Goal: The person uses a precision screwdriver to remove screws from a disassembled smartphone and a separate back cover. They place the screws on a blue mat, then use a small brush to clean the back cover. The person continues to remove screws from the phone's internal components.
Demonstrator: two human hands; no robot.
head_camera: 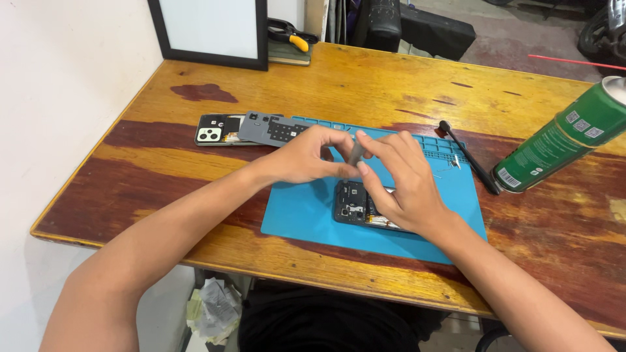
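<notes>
An opened dark phone (355, 205) lies on a blue work mat (306, 212) in the middle of the wooden table. My left hand (306, 156) and my right hand (401, 176) meet just above it, both pinching a slim grey tool (357, 153) that stands upright over the phone's top end. My right hand hides the phone's right half.
A phone back cover (215, 129) and a grey inner frame (270, 129) lie at the mat's far left. Right of the mat are a black brush (469, 156) and a green spray can (564, 140). A black-framed board (212, 32) and yellow-handled pliers (293, 36) stand at the back.
</notes>
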